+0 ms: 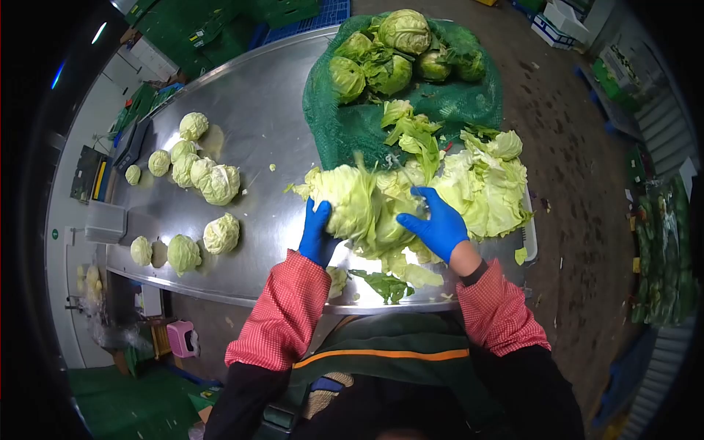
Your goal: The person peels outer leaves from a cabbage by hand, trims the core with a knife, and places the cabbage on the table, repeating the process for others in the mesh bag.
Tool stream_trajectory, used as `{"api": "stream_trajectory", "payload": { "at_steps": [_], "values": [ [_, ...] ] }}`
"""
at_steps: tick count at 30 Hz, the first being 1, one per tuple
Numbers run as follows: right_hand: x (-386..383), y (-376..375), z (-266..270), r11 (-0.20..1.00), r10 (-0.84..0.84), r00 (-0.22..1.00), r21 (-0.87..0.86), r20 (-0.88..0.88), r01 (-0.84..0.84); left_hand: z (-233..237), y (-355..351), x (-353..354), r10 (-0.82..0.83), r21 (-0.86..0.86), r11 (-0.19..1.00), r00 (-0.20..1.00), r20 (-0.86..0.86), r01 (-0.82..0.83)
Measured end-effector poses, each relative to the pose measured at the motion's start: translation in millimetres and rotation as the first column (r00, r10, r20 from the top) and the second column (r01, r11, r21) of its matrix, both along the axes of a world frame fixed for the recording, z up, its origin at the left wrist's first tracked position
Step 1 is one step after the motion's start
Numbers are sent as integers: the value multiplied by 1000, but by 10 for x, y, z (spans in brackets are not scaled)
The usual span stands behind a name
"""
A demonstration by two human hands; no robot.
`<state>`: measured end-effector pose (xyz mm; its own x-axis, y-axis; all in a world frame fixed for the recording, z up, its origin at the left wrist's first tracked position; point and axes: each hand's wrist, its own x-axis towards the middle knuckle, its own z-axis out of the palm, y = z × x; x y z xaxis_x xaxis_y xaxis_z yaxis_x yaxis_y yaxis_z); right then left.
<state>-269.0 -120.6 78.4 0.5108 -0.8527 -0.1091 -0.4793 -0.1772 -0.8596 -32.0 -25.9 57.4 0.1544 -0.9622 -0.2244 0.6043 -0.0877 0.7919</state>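
Observation:
A pale green cabbage [343,202] is in my left hand [316,233], whose blue-gloved fingers wrap round its lower left side. My right hand [438,224], also in a blue glove, has its thumb and fingers curled at the loose outer leaves [396,209] on the cabbage's right side. Large stripped leaves [480,183] are heaped just beyond my right hand. Leaf scraps [389,286] lie below the cabbage near the table's front edge. Behind it, a green mesh sack [323,117] holds several whole cabbages [405,31].
On the left half of the metal table [271,132] stand several small trimmed cabbages [220,183]. A clear plastic tub [105,222] is at the left edge. Green crates [220,44] are behind the table, and a pink container [182,339] is on the floor.

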Motion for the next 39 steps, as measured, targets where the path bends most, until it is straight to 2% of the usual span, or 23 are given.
{"api": "stream_trajectory", "payload": {
  "at_steps": [1,3,4,7,8,11,12,15,18,19,21,23,24,27,29,30,31,33,34,37,38,39],
  "values": [
    [63,89,157,999,-20,1000,-49,-12,19,-80,-29,-30,22,3,1000,998,-64,-22],
    [271,221,399,989,20,964,-135,-265,-58,-125,-137,-169,61,0,998,985,-160,-62],
    [341,261,408,977,10,962,-201,-273,-67,-70,-182,-265,82,-2,996,978,-192,-84],
    [428,272,253,987,-8,973,-160,-231,-30,131,-150,-454,109,95,992,944,-312,-83],
    [409,297,207,978,-21,980,-207,-196,-20,152,-132,-489,129,133,987,951,-280,-95],
    [342,304,114,943,-49,996,-334,-81,20,170,-106,-540,131,121,987,967,-219,-106],
    [323,322,127,943,-63,996,-332,-70,37,121,-109,-512,153,113,986,930,-334,-122],
    [263,326,117,935,-123,992,-337,-12,112,59,-57,-473,148,138,985,924,-352,-105],
    [132,152,8,898,-235,965,-354,113,260,131,56,-492,52,108,994,971,-231,-27],
    [78,97,53,924,-260,965,-279,38,260,136,86,-492,35,121,993,974,-226,-8],
    [-15,-144,-245,918,-371,928,-142,29,371,147,142,-497,4,142,989,977,-215,28],
    [-135,-353,-408,908,-416,879,-171,-235,383,81,168,-454,-23,125,990,961,-277,60],
    [-215,-421,-523,947,-320,899,-117,-299,298,100,176,-446,-26,115,991,953,-303,64],
    [-84,-102,38,972,-201,974,-143,-106,185,102,174,-444,6,95,995,954,-301,24],
    [16,78,456,995,50,999,-89,-13,-51,48,134,-403,-7,72,997,949,-314,31],
    [40,52,495,997,61,998,-38,-27,-62,79,121,-385,-37,54,997,980,-195,48],
    [35,-15,482,987,69,996,143,63,-77,87,106,-351,-69,-59,996,996,-61,65],
    [-11,-183,372,867,34,971,476,236,-146,99,50,-278,-85,-272,952,974,211,142],
    [-31,-225,249,836,74,956,504,286,-215,227,38,-274,-80,-225,965,969,234,134],
    [9,-188,148,706,65,918,633,391,-319,373,40,-219,-85,-212,941,791,606,264],
    [-54,-191,198,693,104,918,634,383,-343,333,44,-215,-62,-239,935,782,621,263],
    [-60,-197,140,673,109,903,638,416,-375,339,47,-197,-47,-252,919,719,694,304]
  ]
}}
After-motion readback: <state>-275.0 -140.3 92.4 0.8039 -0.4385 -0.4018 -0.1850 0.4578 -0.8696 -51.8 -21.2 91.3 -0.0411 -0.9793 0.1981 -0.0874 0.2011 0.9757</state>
